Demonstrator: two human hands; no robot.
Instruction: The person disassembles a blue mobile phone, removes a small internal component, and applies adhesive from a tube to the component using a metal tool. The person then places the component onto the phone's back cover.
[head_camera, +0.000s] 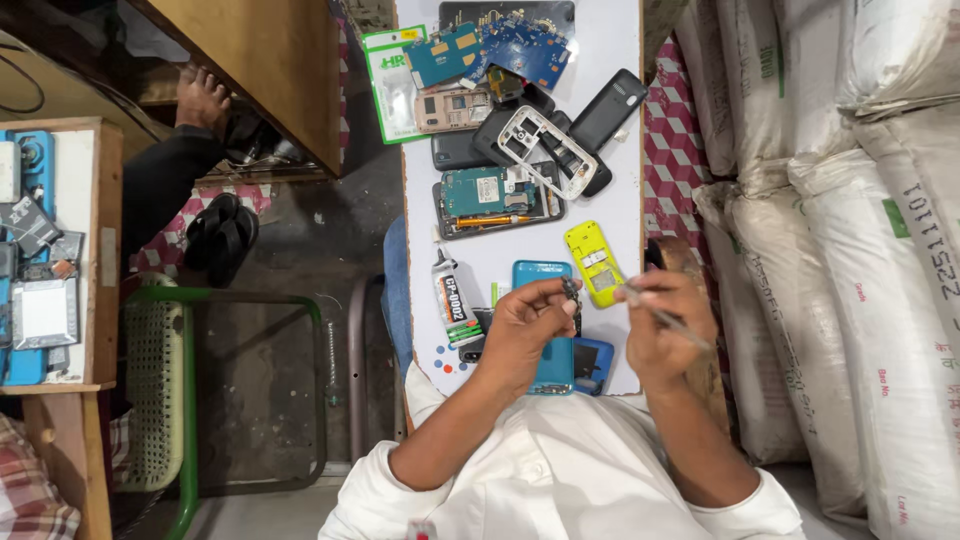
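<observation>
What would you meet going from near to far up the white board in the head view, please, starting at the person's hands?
Left hand and right hand → blue case → yellow phone body → teal circuit phone → white frame → blue circuit boards.

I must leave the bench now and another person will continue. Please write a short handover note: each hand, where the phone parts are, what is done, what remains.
Left hand: pinches a small dark part at the fingertips, above the blue phone shell.
Right hand: grips a thin tool, tip pointed at that part.
On the white table: yellow phone cover, glue tube, opened phone with teal board, white frame, loose blue circuit boards, black phone.
Done: several phones lie disassembled.
Left: the small part is not yet fitted anywhere; nothing looks reassembled.
</observation>
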